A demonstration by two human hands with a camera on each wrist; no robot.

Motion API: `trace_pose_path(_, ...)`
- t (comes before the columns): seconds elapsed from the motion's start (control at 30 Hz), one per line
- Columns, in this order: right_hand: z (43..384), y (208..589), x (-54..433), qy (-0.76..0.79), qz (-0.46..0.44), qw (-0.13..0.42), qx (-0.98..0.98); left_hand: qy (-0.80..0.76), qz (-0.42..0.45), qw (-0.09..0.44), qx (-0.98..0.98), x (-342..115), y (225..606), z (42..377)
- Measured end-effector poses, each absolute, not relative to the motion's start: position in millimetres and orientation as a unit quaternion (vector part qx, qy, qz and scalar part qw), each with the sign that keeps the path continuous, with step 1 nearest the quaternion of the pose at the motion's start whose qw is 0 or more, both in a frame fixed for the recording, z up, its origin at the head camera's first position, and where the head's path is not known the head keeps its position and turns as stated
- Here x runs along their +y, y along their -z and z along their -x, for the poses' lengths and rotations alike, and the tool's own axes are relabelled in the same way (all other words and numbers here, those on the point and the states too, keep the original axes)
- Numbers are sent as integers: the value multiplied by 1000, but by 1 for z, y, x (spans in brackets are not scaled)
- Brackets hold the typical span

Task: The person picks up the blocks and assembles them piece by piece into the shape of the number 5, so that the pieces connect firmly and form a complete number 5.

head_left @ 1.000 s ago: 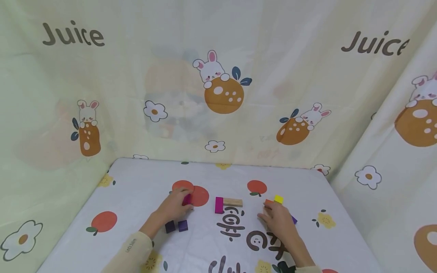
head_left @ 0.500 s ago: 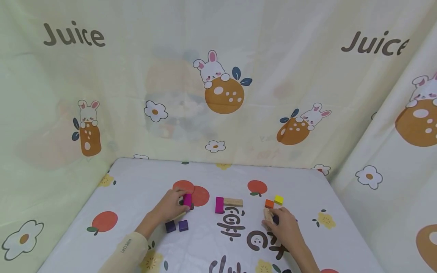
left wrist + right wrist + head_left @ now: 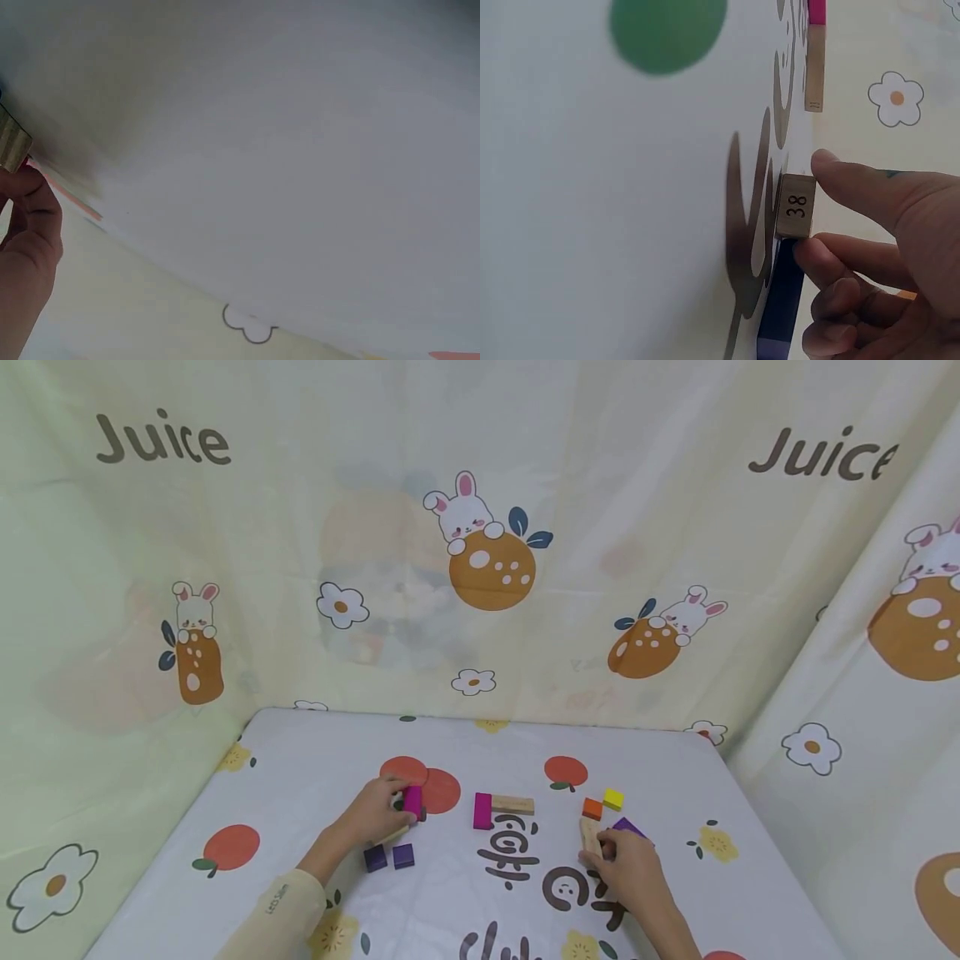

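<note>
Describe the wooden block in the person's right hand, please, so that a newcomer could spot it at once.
On the white tabletop, go to the person's right hand. It pinches a pale wooden block, just nearer the person than the orange block. Bare wood, numbered 38 on one end, sets it apart from its orange neighbour, the yellow block and the purple block.
</note>
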State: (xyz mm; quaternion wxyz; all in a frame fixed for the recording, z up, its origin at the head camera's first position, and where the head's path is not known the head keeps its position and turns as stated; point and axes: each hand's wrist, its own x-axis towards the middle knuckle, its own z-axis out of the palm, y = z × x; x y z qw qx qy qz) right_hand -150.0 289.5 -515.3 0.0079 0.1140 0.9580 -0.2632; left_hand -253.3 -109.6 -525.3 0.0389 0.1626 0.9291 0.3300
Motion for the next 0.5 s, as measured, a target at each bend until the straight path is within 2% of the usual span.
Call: trace_pose_path(0.5, 150, 518, 287, 250, -123, 8, 960, -373, -124, 57, 918, -107, 526, 253)
